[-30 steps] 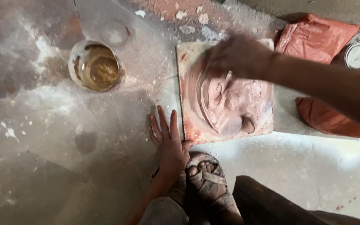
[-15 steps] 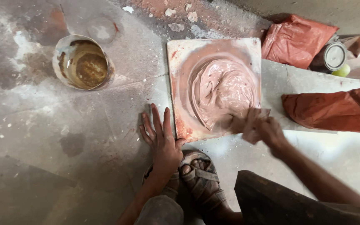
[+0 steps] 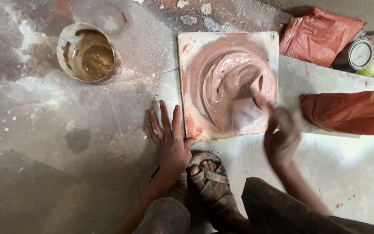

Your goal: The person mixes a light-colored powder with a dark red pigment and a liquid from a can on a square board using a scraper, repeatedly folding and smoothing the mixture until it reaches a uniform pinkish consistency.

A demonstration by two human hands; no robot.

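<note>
A square pale tile (image 3: 188, 48) lies on the floor with a mound of pinkish-brown paste (image 3: 230, 82) swirled on it. My left hand (image 3: 169, 141) lies flat on the floor just left of the tile's near corner, fingers spread, holding nothing. My right hand (image 3: 282, 135) is blurred at the near right edge of the paste, its fingertips at the paste. A pale sliver shows by its fingers; whether it grips a tool is unclear.
A stained round bowl (image 3: 89, 54) with brownish liquid stands at the far left. Two red plastic bags (image 3: 321, 37) (image 3: 351, 110) lie right of the tile, with a round tin (image 3: 360, 54) between them. My sandalled foot (image 3: 208, 182) rests just below the tile.
My right hand swept from the tile's far edge down to its near right side, then back onto the paste's near edge. The paste shows new swirls. My left hand stayed flat on the floor.
</note>
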